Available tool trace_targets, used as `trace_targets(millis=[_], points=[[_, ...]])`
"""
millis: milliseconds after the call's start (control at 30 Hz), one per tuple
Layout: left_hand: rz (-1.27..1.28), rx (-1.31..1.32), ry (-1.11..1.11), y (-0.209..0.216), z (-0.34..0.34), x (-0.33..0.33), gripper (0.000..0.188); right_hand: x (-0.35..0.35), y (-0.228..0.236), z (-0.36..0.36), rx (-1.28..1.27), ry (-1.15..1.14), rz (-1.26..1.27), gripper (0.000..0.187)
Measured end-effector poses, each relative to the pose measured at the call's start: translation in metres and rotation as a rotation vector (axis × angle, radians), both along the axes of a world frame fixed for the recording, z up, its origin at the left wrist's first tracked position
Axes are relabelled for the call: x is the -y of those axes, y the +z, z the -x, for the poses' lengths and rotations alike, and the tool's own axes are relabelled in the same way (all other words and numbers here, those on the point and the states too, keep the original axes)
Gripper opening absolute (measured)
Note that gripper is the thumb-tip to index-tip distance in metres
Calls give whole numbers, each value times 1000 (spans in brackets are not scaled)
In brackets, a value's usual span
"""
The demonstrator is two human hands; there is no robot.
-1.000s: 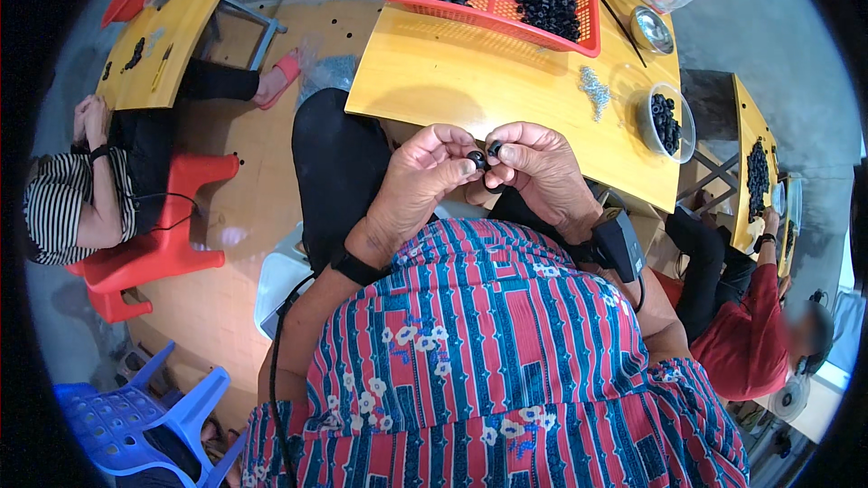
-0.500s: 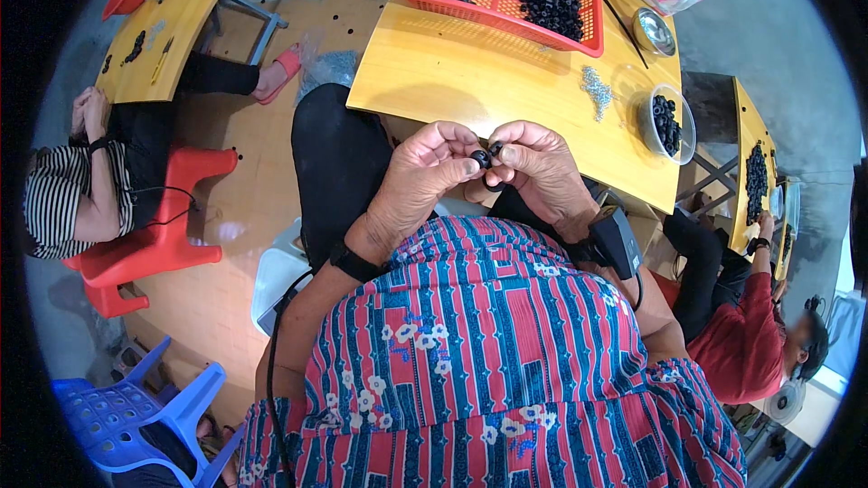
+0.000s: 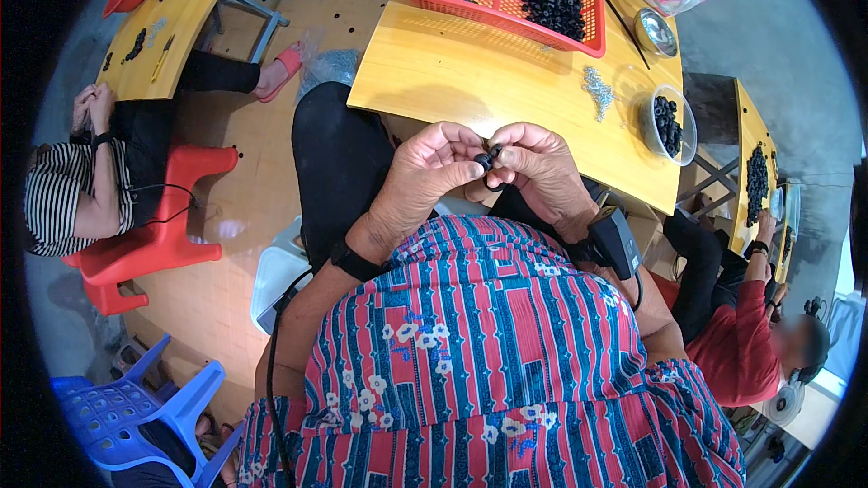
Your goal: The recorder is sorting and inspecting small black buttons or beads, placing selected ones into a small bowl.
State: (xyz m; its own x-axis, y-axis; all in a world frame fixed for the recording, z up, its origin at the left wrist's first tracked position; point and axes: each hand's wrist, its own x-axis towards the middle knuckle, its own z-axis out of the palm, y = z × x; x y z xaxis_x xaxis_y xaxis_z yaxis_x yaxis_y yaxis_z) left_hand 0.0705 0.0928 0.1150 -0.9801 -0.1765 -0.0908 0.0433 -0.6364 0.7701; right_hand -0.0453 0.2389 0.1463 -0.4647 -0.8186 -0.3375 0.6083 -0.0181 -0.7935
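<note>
Above my lap, just short of the table's near edge, my two hands meet fingertip to fingertip. My left hand (image 3: 432,161) pinches a small round black part (image 3: 483,162) between thumb and fingers. Against it, my right hand (image 3: 541,166) grips another small black piece (image 3: 495,151), and the two pieces appear to touch. A bit of black also shows below the right fingertips. The inner faces of the parts are hidden by my fingers.
On the yellow table (image 3: 434,68) stand a red basket (image 3: 506,27) of black rings, a pile of small silvery pieces (image 3: 598,93), a clear tub (image 3: 671,126) of black parts and a metal bowl (image 3: 655,32). People sit left and right.
The black part in my left fingers has turned and come closer against the piece in my right. Both hands stay nearly in place.
</note>
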Motion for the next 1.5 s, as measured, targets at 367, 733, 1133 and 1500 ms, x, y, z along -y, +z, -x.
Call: trace_targets(millis=[367,733,1133,1500], points=[[33,-14,30,-5,0,0,27,1,1,0,-79,16,-27,14],[46,-19,36,-4,0,1,26,2,5,0,-147,23,-37,14],[50,0,30,-6,1,2,26,2,1,1,-125,4,-38,14],[60,3,31,-2,2,2,24,3,2,1,-355,9,-87,11]])
